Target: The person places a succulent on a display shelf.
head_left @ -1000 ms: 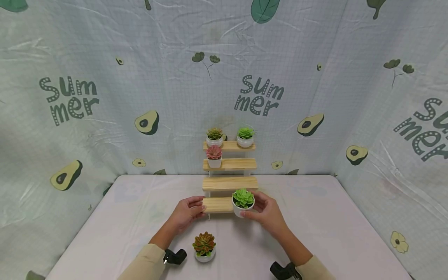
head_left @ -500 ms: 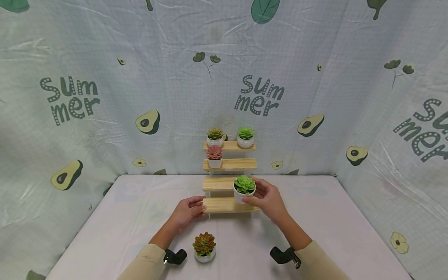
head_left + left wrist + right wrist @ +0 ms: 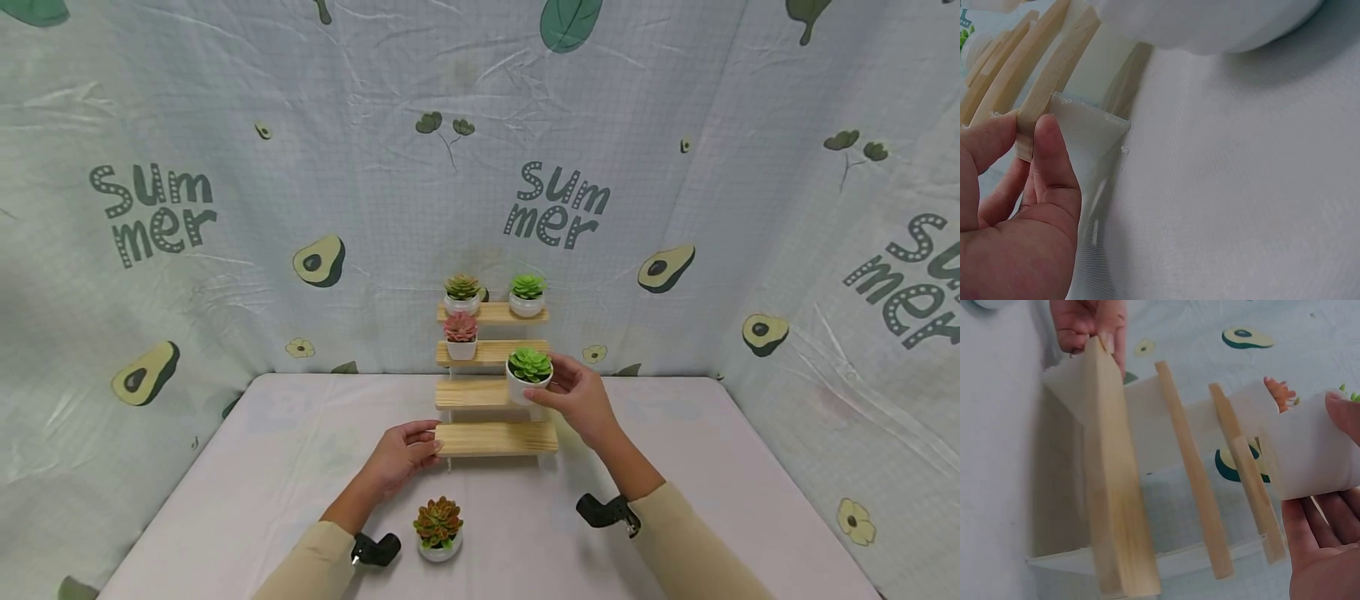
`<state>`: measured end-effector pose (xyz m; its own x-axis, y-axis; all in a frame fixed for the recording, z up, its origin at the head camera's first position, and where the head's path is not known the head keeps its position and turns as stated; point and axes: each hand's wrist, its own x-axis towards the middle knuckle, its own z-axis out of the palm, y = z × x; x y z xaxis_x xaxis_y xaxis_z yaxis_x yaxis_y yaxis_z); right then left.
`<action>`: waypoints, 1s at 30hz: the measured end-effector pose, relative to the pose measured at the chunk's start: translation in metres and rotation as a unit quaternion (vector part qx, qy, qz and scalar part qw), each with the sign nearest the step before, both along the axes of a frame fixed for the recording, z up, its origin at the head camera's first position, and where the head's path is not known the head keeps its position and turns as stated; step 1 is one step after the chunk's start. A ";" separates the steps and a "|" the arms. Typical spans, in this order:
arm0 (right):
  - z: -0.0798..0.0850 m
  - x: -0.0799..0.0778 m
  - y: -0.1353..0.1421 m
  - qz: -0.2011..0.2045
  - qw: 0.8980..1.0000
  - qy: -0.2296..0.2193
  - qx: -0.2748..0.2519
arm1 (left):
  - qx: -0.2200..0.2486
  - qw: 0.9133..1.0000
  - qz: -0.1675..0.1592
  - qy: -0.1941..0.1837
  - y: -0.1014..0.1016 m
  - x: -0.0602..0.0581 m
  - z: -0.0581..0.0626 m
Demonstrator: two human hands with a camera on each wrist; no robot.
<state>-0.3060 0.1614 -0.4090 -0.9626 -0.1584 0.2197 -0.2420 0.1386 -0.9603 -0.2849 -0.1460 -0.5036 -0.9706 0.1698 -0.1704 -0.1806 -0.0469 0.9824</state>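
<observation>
A wooden tiered shelf with clear side supports stands at the table's back; its lowest board [image 3: 495, 439] is bare. My left hand [image 3: 405, 457] pinches that board's left end between thumb and fingers, seen closely in the left wrist view. My right hand [image 3: 579, 402] grips a white pot with a green succulent [image 3: 529, 367], held upright in front of the right part of the middle boards. In the right wrist view the white pot [image 3: 1310, 450] sits between thumb and fingers; whether it touches a board I cannot tell.
On the top board stand a brownish-green succulent [image 3: 462, 292] and a bright green succulent [image 3: 527, 293]. A pink succulent [image 3: 461, 335] is on the second board's left. An orange-brown succulent [image 3: 438, 528] stands on the table [image 3: 300, 433] between the forearms. A printed curtain [image 3: 397, 208] hangs behind.
My right hand has lifted the potted green succulent from in front of the lowest board, up and away from me toward the higher boards. My left hand keeps its place.
</observation>
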 end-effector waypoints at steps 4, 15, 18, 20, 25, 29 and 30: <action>0.007 -0.011 0.001 0.003 1.000 0.007 -0.008 | 0.000 1.000 0.000 0.000 0.000 0.000 0.000; 0.021 -0.030 0.001 0.014 0.999 0.026 -0.027 | 0.000 1.000 0.006 -0.006 0.000 0.002 0.002; 0.022 -0.036 0.002 0.017 0.999 0.033 0.000 | -0.003 1.000 0.007 -0.007 0.000 0.002 0.003; 0.023 -0.040 0.003 0.016 0.999 0.035 0.022 | -0.005 1.000 0.008 -0.009 0.000 0.002 0.003; 0.027 -0.049 0.004 0.011 0.999 0.035 0.040 | 0.000 1.000 0.015 -0.014 0.000 0.002 0.003; 0.028 -0.056 0.005 0.002 0.999 0.026 0.033 | -0.001 1.000 0.018 -0.016 0.001 0.001 0.002; 0.028 -0.057 0.006 0.000 0.999 0.023 0.032 | -0.002 1.000 0.018 -0.016 0.001 0.001 0.002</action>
